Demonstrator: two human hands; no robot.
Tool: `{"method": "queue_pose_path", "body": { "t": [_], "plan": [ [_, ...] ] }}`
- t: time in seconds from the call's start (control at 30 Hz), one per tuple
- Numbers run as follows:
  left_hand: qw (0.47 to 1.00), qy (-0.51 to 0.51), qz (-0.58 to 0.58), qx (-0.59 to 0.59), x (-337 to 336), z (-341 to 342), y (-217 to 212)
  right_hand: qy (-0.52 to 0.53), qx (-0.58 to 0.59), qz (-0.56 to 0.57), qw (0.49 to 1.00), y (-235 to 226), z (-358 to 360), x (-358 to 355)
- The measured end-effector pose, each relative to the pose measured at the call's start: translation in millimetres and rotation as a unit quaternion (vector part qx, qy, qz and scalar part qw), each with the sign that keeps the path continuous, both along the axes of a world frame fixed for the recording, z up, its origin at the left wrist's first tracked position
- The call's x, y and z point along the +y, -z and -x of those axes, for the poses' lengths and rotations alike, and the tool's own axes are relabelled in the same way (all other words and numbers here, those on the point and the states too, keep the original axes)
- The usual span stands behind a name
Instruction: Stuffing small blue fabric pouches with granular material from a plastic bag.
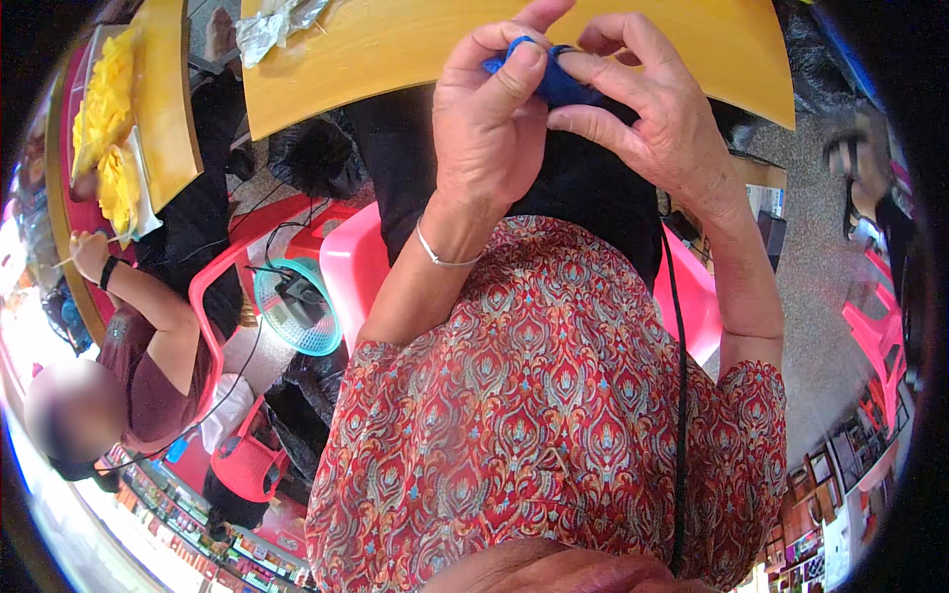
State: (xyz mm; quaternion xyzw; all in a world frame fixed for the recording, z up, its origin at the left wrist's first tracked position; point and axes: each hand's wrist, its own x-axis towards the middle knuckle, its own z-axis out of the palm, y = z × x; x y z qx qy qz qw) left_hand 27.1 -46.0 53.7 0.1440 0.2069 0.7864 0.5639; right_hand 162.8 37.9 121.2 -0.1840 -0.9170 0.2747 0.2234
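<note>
Over the near edge of the yellow table (376,69), a small, deep-blue, soft-looking piece (565,89) is held up between my two hands. My left hand (489,128) pinches its left end, the thumb pressed on top of it. From the other side, my right hand (657,119) has its index finger on the blue piece's upper edge and its thumb just below. A thin dark line shows by that index fingertip; I cannot make out what it is. The blue piece's exact kind is unclear, as my fingers cover part of it.
Crumpled clear plastic (277,28) lies at the table's far left. Beside me on the left are a turquoise basket (301,314) and a red plastic chair (203,296). A co-worker's hand (91,255) is near yellow pieces (107,104). A pink stool (875,326) stands at right.
</note>
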Motion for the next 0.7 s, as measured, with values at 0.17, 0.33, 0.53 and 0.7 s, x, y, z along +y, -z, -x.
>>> {"method": "queue_pose_path", "body": {
  "t": [0.17,0.33,0.53,0.7],
  "plan": [
    [0.963,0.013,-0.212,0.163,13,2,-3,-0.043,0.031,0.231,0.972,0,-4,7],
    [0.997,-0.017,0.061,-0.038,-6,-16,-13,-0.031,0.073,0.259,0.963,2,3,2],
    [0.995,-0.015,0.099,0.019,-3,-3,-6,0.032,0.151,0.329,0.932,16,-5,5],
    [0.996,0.009,0.084,0.002,-5,-5,-6,0.008,0.13,0.198,0.971,24,-8,11]
  ]
}}
